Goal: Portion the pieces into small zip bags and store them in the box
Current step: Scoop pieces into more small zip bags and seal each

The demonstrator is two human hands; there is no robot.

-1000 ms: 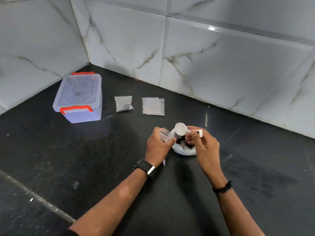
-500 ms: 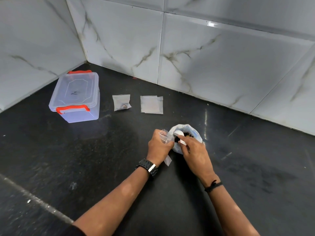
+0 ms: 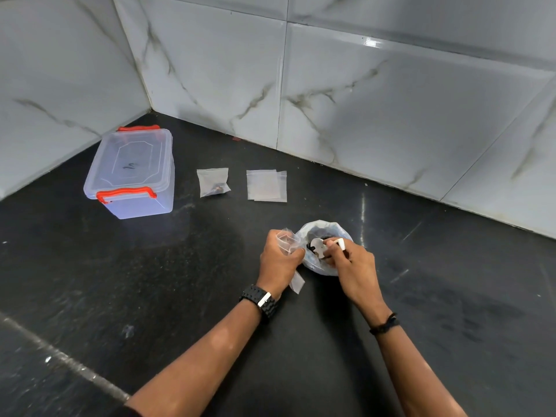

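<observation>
Box [image 3: 132, 173]: translucent smooth plastic with orange plastic handles. Zip bags [image 3: 266, 185]: thin clear plastic film. Surface [image 3: 180, 296]: dark polished stone; wall tiles [image 3: 391, 100] glossy marble-patterned.

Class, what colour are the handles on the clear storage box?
Orange-red. The handles on the box show clearly in the head view.

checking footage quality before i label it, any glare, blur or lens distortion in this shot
Head view: a bright glare streak on the black counter just behind the large bag, and a highlight on the wall tile. Wide-angle bending curves the tile joints. Left hand with its small zip bag and right hand with the white scoop look sharp; soft shadows lie beside the box.
</observation>
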